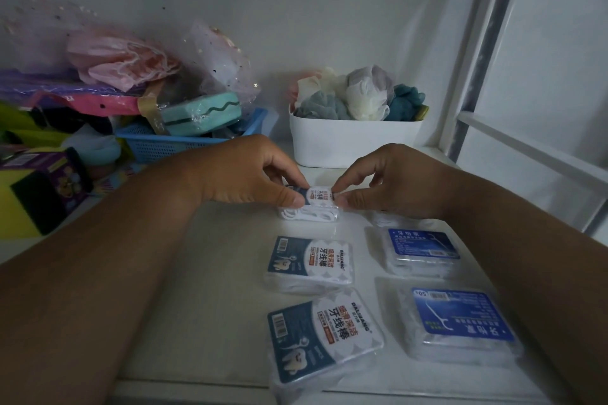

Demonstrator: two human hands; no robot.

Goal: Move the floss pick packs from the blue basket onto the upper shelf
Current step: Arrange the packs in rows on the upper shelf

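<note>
A clear floss pick pack (pixel 318 204) with a white and dark label sits on the white shelf (pixel 210 289), held from both sides. My left hand (pixel 250 174) pinches its left end and my right hand (pixel 388 181) pinches its right end. Nearer to me lie two packs with the same label (pixel 311 261) (pixel 324 335) in a column. To their right are two blue-labelled packs (pixel 422 248) (pixel 460 322). Another pack is mostly hidden under my right wrist. A blue basket (pixel 184 141) stands at the back left, filled with other items.
A white tub (pixel 353 141) of bath puffs stands at the back centre. Sponges, bags and pink netting pile up on the left (pixel 108 76). A white frame post (pixel 477 52) bounds the shelf on the right. The shelf's front edge runs close below the nearest packs.
</note>
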